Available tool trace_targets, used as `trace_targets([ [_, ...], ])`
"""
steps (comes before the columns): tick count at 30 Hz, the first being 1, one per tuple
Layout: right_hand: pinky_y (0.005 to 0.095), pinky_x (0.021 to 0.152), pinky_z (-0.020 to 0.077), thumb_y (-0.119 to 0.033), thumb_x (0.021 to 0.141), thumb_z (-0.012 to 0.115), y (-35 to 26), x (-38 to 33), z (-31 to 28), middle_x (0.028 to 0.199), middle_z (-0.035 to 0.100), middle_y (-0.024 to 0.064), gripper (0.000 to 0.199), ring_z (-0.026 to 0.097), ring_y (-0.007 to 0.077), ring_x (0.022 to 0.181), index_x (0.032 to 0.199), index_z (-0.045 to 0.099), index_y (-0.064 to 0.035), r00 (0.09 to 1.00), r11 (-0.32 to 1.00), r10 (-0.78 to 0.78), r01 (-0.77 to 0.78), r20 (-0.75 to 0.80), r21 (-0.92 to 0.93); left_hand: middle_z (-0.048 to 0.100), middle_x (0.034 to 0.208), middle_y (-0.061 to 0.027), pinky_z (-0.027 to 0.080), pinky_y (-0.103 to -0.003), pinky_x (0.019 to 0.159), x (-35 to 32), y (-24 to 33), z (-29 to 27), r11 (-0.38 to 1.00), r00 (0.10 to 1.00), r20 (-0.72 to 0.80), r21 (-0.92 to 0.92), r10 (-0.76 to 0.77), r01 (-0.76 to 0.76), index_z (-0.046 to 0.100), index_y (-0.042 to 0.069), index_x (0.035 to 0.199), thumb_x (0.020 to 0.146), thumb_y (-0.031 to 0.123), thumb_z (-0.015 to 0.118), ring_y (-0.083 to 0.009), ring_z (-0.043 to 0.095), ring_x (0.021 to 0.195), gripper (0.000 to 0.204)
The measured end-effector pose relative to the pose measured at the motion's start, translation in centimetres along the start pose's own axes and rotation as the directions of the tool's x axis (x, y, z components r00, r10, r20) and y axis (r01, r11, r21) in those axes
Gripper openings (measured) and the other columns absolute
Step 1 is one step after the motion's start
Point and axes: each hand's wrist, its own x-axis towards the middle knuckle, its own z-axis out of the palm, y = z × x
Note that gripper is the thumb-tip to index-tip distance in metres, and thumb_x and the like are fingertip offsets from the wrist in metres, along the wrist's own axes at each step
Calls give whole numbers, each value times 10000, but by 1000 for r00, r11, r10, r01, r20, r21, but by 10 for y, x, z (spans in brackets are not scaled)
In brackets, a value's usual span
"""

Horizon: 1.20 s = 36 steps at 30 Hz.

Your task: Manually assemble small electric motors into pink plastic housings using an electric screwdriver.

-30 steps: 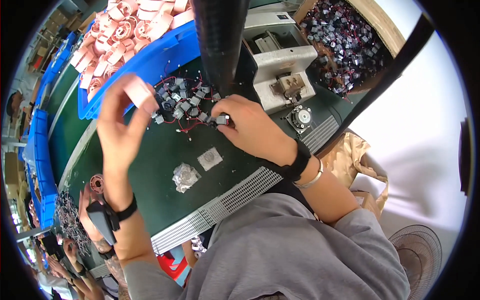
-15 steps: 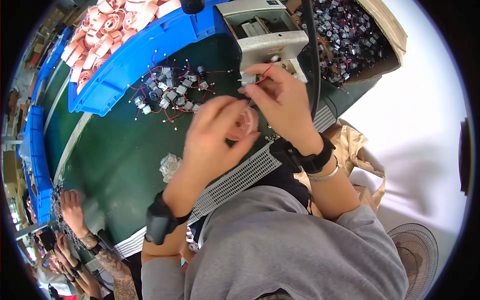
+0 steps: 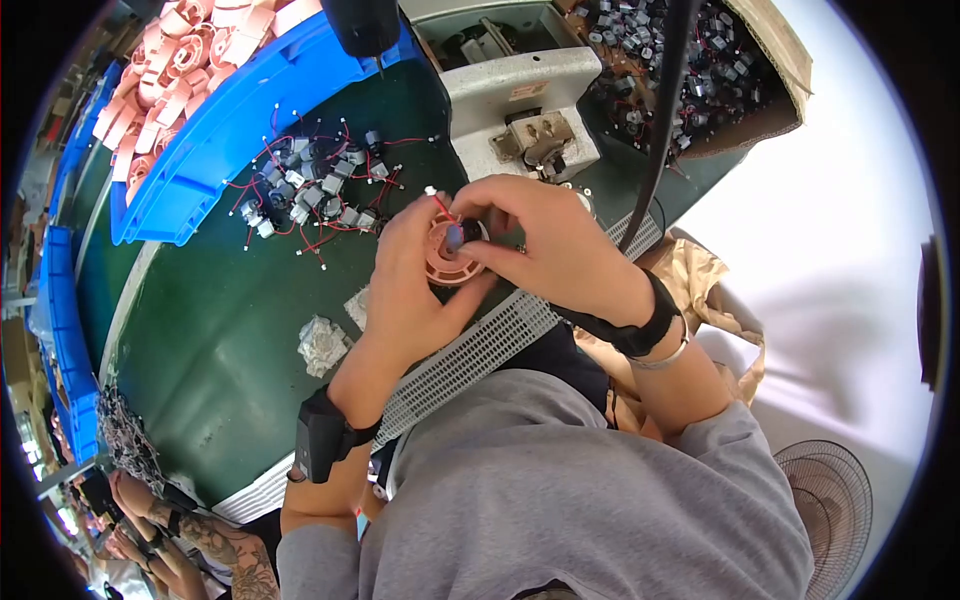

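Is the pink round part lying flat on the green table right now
No, the left hand holds the pink round part above the green table while the right hand works on it.

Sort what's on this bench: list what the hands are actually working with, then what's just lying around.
In hand:
left hand holding the pink round part
right hand pressing a small dark motor into it
red wire off that motor

Lying about:
loose motors with red wires
blue bin of pink parts
grey press machine
cardboard box of motors
white scraps

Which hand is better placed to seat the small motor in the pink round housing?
Right, probably. The right hand pinches the small motor at its fingertips, directly over the pink round housing. The left hand cups that housing from below, steadying it.
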Motion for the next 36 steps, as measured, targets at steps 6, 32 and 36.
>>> trace_targets([
  [6, 251, 652, 473, -23, 712, 708, 2, 3, -6, 850, 604, 66, 285, 575, 136, 709, 976, 598, -19, 997, 999, 31, -33, -64, -33, 507, 1170, -170, 407, -407, 920, 12, 26, -15, 968, 995, -5, 234, 98, -94, 461, 35, 1219, 502, 280, 866, -348, 501, 1088, 859],
  [32, 331, 675, 461, -97, 702, 707, 10, 8, 17, 828, 571, 85, 231, 557, 251, 771, 894, 589, -49, 970, 884, -213, 241, 114, -400, 567, 1118, -137, 466, -324, 836, -5, 6, 12, 984, 953, -292, 173, 82, -32, 469, 17, 1161, 646, 127, 788, -249, 588, 990, 616],
  [36, 320, 717, 465, -122, 738, 703, 8, 11, 1, 988, 563, 98, 237, 564, 246, 819, 935, 600, -37, 946, 910, -232, 294, 227, -292, 547, 1129, -147, 445, -396, 839, -3, 15, 1, 977, 973, -197, 200, 117, -77, 451, 18, 1183, 590, 208, 831, -319, 545, 1006, 729],
])
